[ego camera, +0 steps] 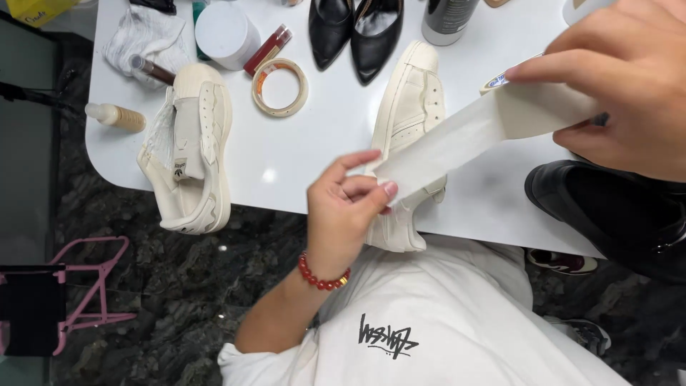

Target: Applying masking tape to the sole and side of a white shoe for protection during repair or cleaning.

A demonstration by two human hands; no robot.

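Tape strip (pixel 457 143), pale and wide, stretches in the air between both hands, slanting up from the lower left to the upper right, above the near edge of the white worktop (pixel 307 150). The left hand (pixel 346 207) pinches its free end, thumb and fingertips closed on it, just off the worktop's front edge. The right hand (pixel 614 86) grips the tape roll (pixel 500 80), fingers curled shut around it, at the picture's upper right. Right under the strip lies a cream sneaker (pixel 411 129), its heel hanging over the edge. A 2nd cream sneaker (pixel 189 150) sits near the left rounded corner, also overhanging. Between the 2 sneakers the worktop is bare. Further back stand another tape ring (pixel 280 87) and black heels (pixel 355 32).
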